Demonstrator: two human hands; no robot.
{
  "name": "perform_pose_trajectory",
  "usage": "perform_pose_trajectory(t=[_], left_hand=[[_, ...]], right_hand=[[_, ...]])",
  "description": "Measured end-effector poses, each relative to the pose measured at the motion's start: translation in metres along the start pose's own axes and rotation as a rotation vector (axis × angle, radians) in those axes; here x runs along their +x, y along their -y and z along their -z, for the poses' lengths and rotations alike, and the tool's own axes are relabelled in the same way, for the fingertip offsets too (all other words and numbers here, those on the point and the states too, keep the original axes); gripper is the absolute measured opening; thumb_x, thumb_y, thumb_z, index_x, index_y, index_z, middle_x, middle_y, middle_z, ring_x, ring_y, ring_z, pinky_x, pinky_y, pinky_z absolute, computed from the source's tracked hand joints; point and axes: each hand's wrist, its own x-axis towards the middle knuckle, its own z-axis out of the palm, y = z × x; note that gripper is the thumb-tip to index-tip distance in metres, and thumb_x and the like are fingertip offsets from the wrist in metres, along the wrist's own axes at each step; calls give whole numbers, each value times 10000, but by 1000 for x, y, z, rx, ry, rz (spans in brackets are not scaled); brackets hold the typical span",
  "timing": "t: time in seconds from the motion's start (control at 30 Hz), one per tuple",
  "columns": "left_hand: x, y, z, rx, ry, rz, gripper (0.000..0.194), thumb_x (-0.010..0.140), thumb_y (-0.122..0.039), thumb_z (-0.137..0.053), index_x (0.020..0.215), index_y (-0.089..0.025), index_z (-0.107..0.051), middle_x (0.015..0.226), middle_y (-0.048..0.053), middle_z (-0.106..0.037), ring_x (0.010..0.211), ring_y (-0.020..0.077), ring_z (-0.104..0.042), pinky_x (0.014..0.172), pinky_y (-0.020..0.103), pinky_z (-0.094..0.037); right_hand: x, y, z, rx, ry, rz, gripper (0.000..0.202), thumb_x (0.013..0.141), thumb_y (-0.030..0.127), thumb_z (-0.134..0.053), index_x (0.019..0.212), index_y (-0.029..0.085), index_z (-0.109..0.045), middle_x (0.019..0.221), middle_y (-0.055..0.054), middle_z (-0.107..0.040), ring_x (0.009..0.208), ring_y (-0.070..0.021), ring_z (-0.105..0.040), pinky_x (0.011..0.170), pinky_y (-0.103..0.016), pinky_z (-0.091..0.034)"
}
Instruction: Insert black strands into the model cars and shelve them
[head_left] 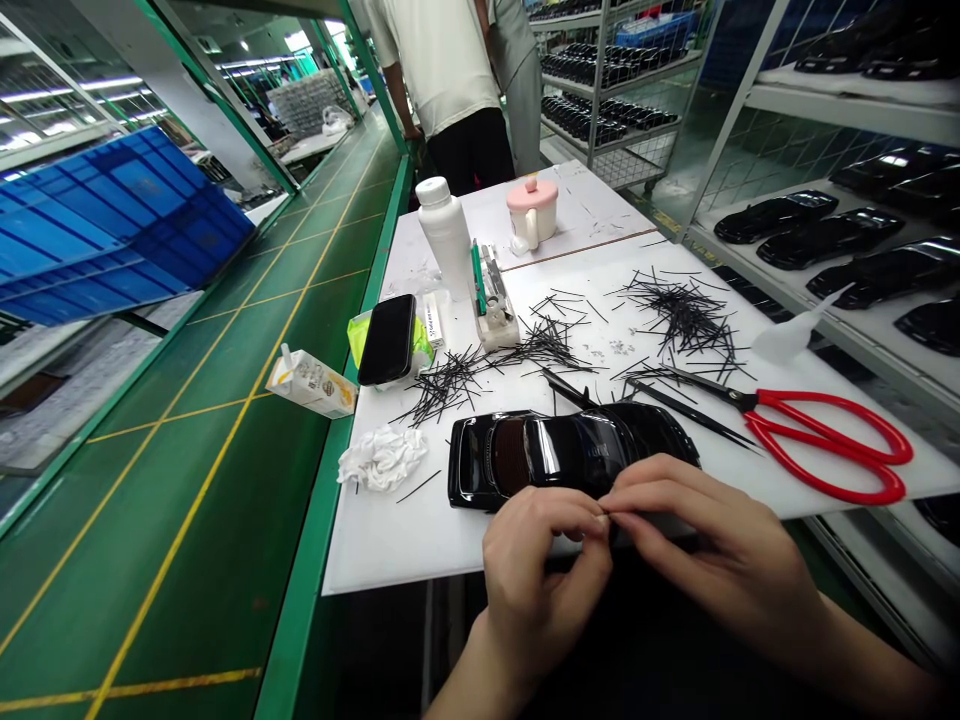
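Observation:
My left hand [551, 560] and my right hand [697, 525] meet at the near edge of the white table, fingertips pinched together. Whatever lies between them is too small to make out. Just behind the hands rests a glossy black model car [559, 450], its near side partly covered by them. Thin black strips [551, 345] lie loose in piles beyond the car. Black tweezers [690, 410] and red-handled scissors [825, 435] lie to the right of it.
A white bottle [444, 235], a pink-lidded mug [534, 215], a phone [388, 340], a drink carton [311, 383] and crumpled tissue [382, 458] stand or lie around the table. Left runs a green conveyor [225, 400]; right, racks [847, 105] hold black car bodies. A person [442, 70] stands at the far end.

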Motion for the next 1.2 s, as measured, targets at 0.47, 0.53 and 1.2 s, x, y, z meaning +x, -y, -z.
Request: perform_pose_trajectory(t=[0.47,0.53,1.2], left_hand=[[-3,-1,0,39,17,-15,228,787,13,-628,834,-193,-544,770,-4,-700,665,114,-652,621,238,-519],[-3,-2,0,41,20,-14,225,789,8,-629,837,-195,-545,771,-1,-701,665,117,-651,619,242,-522],[1,-1,-2,40,67,9,196,803,-52,-642,892,-206,-558,826,23,-715,711,144,-676,646,253,-561]], right_hand=[[3,3,2,-48,3,32,160,873,11,-551,917,124,-655,826,-53,-678,779,-94,-642,705,-153,-529],[3,3,2,-66,1,38,152,873,17,-551,906,129,-649,818,-52,-678,772,-96,-642,698,-157,-529],[-11,-3,-1,-48,58,-103,143,904,102,-508,918,237,-553,729,15,-663,619,-128,-643,583,-234,-509]])
